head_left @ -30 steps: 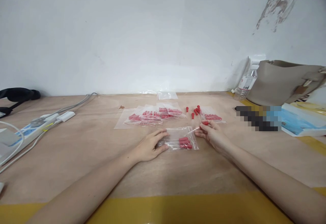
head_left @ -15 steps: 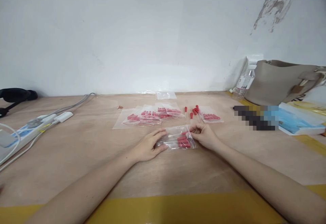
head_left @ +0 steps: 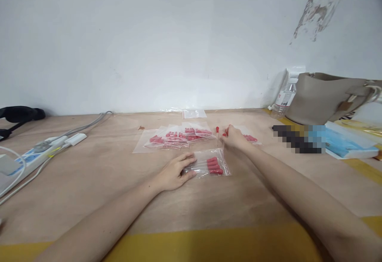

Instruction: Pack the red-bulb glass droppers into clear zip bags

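My left hand [head_left: 178, 170] rests on the left end of a clear zip bag [head_left: 221, 160], gripping it with the thumb and fingers apart across the plastic. Inside the bag lie several glass droppers with red rubber bulbs [head_left: 213, 165], bulbs toward the right end. My right hand [head_left: 235, 138] is behind the bag, closed at the loose droppers, with a red bulb [head_left: 228, 128] at its fingertips; the hand partly hides them. One more loose dropper [head_left: 217, 130] lies just left of that hand.
Filled zip bags [head_left: 176, 136] overlap behind my left hand, and another filled bag [head_left: 251, 138] lies beyond my right hand. Flat bags [head_left: 194, 113] lie by the wall. A power strip [head_left: 32, 152] is at left; a bottle [head_left: 285, 99], grey handbag [head_left: 319, 97] and blue packet [head_left: 346, 142] are at right.
My right hand has left the bag's open end and moved back to the loose droppers. A dropper it was putting in now lies within the bag. My left hand has stayed put.
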The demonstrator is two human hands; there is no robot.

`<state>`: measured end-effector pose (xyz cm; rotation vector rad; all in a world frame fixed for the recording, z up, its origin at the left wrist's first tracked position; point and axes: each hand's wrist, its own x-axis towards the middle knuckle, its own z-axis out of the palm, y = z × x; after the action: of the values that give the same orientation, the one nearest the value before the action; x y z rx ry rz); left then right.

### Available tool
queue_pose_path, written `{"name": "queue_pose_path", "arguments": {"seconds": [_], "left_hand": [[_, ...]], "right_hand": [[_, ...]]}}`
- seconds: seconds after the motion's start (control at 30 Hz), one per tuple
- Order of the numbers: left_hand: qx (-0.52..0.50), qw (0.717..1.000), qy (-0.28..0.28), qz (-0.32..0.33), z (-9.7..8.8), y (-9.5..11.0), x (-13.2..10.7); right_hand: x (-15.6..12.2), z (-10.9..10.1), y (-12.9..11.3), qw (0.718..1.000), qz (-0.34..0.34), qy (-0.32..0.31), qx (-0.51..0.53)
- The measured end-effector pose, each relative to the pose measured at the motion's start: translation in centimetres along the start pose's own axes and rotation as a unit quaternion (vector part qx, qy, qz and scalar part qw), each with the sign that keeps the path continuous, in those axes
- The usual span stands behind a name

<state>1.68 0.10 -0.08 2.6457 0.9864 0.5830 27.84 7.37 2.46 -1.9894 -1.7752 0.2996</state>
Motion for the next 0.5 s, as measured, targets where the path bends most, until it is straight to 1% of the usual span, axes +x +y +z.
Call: {"name": "queue_pose_path", "arguments": {"seconds": [0.1, 0.17, 0.27, 0.33, 0.37, 0.4, 0.43, 0.5], "left_hand": [[-0.001, 1.000, -0.002, -0.001, 0.0, -0.1, -0.1], [-0.002, 1.000, -0.001, -0.002, 0.0, -0.1, -0.1], [-0.001, 1.000, 0.001, -0.003, 0.0, 0.0, -0.1], [0.001, 1.000, 0.000, -0.003, 0.0, 0.0, -0.1], [0.002, 1.000, 0.000, -0.002, 0.0, 0.1, 0.0], [0.003, 1.000, 0.000, -0.002, 0.0, 0.1, 0.0], [0.004, 1.000, 0.000, -0.001, -0.1, 0.1, 0.0], [0.006, 1.000, -0.001, -0.001, -0.1, 0.2, 0.0]], "right_hand": [[1.0, 0.2, -1.4, 0.998, 0.045, -0.032, -0.009], [1.3, 0.1, -1.6, 0.998, 0.055, -0.037, -0.002], [1.2, -0.4, -0.6, 0.999, 0.042, -0.021, 0.024], [0.6, -0.7, 0.6, 0.994, 0.024, 0.005, 0.108], [0.1, -0.7, 1.2, 0.985, 0.016, 0.013, 0.172], [-0.4, -0.7, 1.8, 0.970, 0.012, 0.016, 0.244], [-1.0, -0.6, 2.4, 0.950, 0.011, 0.018, 0.312], [-2.3, 0.0, 3.2, 0.912, 0.020, 0.034, 0.409]]}}
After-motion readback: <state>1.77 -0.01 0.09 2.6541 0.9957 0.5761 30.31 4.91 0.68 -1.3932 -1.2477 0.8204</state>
